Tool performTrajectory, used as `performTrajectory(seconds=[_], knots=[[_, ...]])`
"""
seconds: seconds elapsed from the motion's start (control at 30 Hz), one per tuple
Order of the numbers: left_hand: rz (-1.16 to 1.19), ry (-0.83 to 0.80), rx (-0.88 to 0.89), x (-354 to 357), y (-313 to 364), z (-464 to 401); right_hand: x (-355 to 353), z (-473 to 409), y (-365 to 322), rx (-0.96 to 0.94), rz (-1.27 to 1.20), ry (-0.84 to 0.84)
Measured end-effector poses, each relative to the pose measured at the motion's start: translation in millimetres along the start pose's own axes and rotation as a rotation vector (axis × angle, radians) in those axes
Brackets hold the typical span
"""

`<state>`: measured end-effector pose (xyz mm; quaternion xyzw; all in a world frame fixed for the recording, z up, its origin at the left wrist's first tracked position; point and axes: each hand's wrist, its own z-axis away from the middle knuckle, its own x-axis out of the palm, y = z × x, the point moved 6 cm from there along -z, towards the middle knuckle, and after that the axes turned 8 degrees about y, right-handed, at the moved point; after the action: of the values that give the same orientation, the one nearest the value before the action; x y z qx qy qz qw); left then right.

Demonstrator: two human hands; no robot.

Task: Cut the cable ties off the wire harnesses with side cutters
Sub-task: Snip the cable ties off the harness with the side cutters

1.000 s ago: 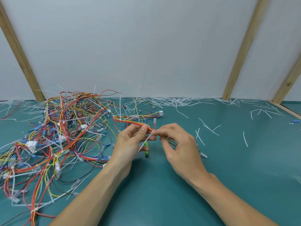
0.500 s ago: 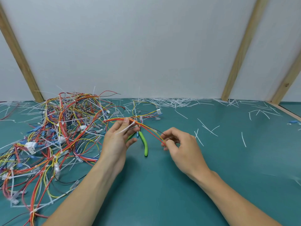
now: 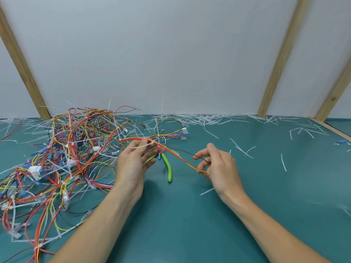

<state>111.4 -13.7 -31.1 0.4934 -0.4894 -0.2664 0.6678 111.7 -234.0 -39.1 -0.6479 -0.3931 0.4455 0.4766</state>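
Note:
My left hand (image 3: 133, 164) pinches a white cable tie (image 3: 141, 146) where it sits on a red, orange and yellow wire harness (image 3: 176, 156). My right hand (image 3: 218, 166) holds the far end of that harness between its fingertips, so the wires stretch taut between the two hands. Green-handled side cutters (image 3: 168, 168) lie on the teal table (image 3: 190, 224) just below the harness, between the hands; neither hand touches them.
A big tangle of coloured harnesses (image 3: 62, 152) with white connectors and ties fills the left of the table. Cut white tie pieces (image 3: 205, 118) lie scattered along the back wall and to the right. A wooden edge (image 3: 332, 128) bounds the table at right.
The hands have moved apart: the right hand slid right along the wires and pulled them straight. The left hand kept its pinch on the tie. The cutters stayed on the table.

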Motion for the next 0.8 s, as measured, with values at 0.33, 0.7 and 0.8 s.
performTrajectory(seconds=[0.33, 0.7, 0.8], knots=[[-0.529, -0.5, 0.354, 46.5, -7.0, 48.1, -14.7, 7.4, -28.1, -0.289, 0.109, 0.14], [-0.806, -0.646, 0.658, 61.4, -18.3, 77.8, 6.3, 9.1, -28.3, -0.258, -0.143, -0.061], [-0.656, -0.331, 0.676, 46.0, 2.4, 59.0, -7.0, -1.2, -28.3, -0.253, -0.208, 0.052]])
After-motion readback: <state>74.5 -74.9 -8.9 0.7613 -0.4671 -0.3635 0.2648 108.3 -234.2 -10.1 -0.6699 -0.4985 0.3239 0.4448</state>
